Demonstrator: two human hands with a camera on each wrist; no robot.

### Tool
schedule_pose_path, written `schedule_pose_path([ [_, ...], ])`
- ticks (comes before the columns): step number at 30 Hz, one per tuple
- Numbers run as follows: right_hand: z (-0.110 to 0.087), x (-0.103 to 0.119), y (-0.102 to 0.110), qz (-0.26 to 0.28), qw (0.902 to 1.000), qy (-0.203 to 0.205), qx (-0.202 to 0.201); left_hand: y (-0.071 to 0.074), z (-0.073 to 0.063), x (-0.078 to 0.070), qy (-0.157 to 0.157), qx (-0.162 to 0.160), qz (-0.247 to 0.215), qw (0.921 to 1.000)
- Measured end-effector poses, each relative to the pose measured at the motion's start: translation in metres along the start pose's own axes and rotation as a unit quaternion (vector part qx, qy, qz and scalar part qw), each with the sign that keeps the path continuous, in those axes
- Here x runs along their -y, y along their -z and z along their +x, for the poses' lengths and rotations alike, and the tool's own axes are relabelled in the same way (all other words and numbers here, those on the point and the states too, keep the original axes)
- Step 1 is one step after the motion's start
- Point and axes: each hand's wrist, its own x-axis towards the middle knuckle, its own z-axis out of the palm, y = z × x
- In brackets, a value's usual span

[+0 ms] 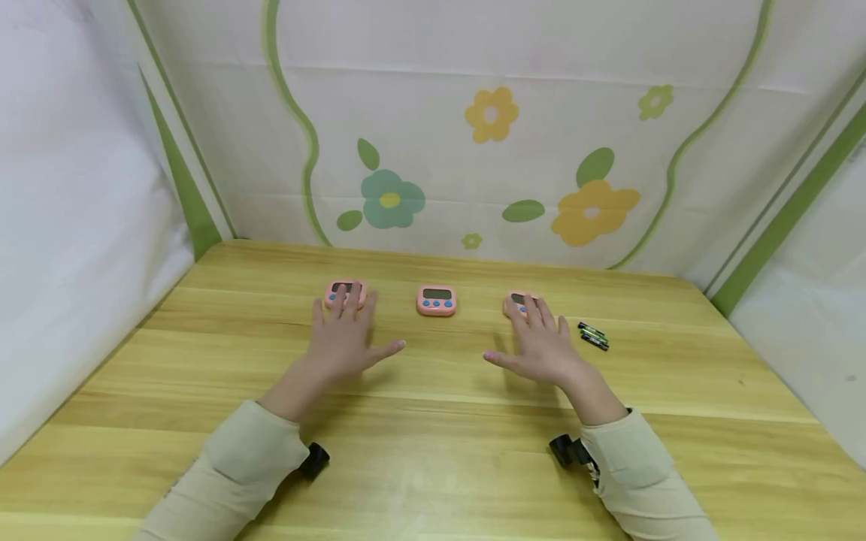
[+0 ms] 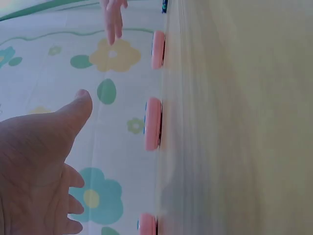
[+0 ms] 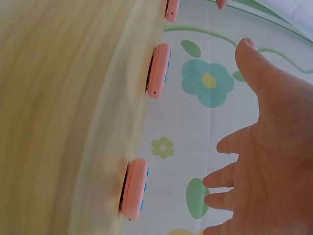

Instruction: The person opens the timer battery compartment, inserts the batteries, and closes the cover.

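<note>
Three pink digital timers with small dark screens and blue buttons lie in a row toward the back of the table. In the head view my left hand (image 1: 340,346), fingers spread, overlaps the left timer (image 1: 329,294). My right hand (image 1: 545,352) is held the same way, its fingertips covering part of the right timer (image 1: 514,296). Between the hands sits the middle timer (image 1: 436,300), fully visible. Both wrist views show the palms raised above the tabletop, apart from the timers and holding nothing. Beside the right hand lie several small dark-and-green batteries (image 1: 594,336).
The wooden table (image 1: 433,458) ends at a white cloth backdrop (image 1: 433,135) with printed flowers. White fabric walls stand at the left and right. A black wrist-camera mount (image 1: 313,460) juts inward from the left cuff, and another (image 1: 561,450) from the right.
</note>
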Motion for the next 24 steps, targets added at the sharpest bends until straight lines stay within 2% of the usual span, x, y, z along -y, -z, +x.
schedule_pose_path([
  [10,-0.002,-0.007,0.006,-0.009,0.9999,-0.008,0.001,0.002,0.016,0.035,-0.013,-0.034,-0.035,0.9987],
  [16,-0.003,-0.011,0.006,0.012,0.9997,0.012,-0.015,0.003,0.023,0.054,-0.016,-0.029,-0.049,0.9983],
  [20,-0.003,-0.015,0.005,0.071,0.9959,0.049,-0.028,0.004,0.029,0.065,-0.014,-0.023,-0.066,0.9975],
  [24,-0.005,-0.018,0.004,0.162,0.9819,0.093,-0.03,0.002,0.037,0.077,-0.02,-0.02,-0.083,0.9962],
])
